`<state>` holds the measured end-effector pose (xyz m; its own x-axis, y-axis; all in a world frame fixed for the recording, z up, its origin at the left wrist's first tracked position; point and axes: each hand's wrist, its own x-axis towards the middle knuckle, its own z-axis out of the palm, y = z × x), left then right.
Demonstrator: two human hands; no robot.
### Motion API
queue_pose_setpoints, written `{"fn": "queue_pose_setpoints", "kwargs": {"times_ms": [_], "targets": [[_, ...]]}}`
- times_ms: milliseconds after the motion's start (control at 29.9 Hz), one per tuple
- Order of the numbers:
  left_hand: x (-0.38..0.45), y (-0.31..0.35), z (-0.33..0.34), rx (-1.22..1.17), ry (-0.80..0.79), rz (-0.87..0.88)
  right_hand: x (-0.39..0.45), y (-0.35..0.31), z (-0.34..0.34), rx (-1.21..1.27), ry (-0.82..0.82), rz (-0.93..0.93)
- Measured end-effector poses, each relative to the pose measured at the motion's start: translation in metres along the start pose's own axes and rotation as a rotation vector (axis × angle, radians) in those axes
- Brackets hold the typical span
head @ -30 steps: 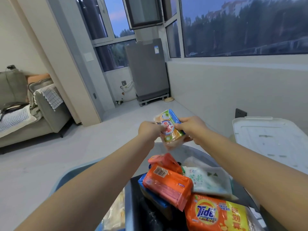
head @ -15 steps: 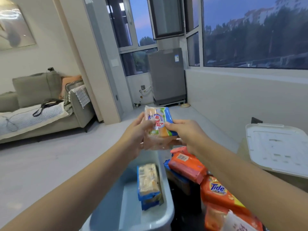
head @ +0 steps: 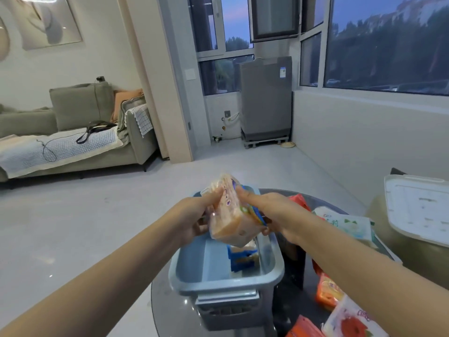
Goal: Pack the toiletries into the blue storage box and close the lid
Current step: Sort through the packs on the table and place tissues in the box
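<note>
Both hands on it: the left hand (head: 199, 216) and right hand (head: 272, 212) have fingers (head: 245, 194) clamped on a soap pack (head: 233, 215), held just above the open blue storage box (head: 226, 283). Below the fingers, another pack (head: 241, 257) lies inside. White lid (head: 420, 210) sits well right.

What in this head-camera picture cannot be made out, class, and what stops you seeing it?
- Print on the soap pack: motion blur.
- Far half of the blue box: hidden behind pack and hands.
- Packs at the bottom right: cut by the frame edge, crossed by the right forearm.
- White lid: cut by the right edge.
</note>
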<state>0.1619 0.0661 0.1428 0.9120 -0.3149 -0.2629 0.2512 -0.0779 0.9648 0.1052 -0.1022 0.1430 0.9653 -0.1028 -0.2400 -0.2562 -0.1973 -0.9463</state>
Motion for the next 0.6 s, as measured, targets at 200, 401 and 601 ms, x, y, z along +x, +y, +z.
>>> {"fn": "queue_pose_setpoints", "kwargs": {"times_ms": [200,401,601], "targets": [[-0.008,-0.006,-0.003,0.068,-0.135,0.023,-0.001,0.001,0.002,-0.054,-0.067,-0.013],[-0.009,-0.009,-0.004,0.023,-0.299,-0.02,-0.003,0.001,0.005,0.119,-0.19,0.049],[-0.004,-0.015,-0.012,0.159,-0.219,-0.189,-0.011,0.006,-0.009,-0.315,0.15,-0.209]]}}
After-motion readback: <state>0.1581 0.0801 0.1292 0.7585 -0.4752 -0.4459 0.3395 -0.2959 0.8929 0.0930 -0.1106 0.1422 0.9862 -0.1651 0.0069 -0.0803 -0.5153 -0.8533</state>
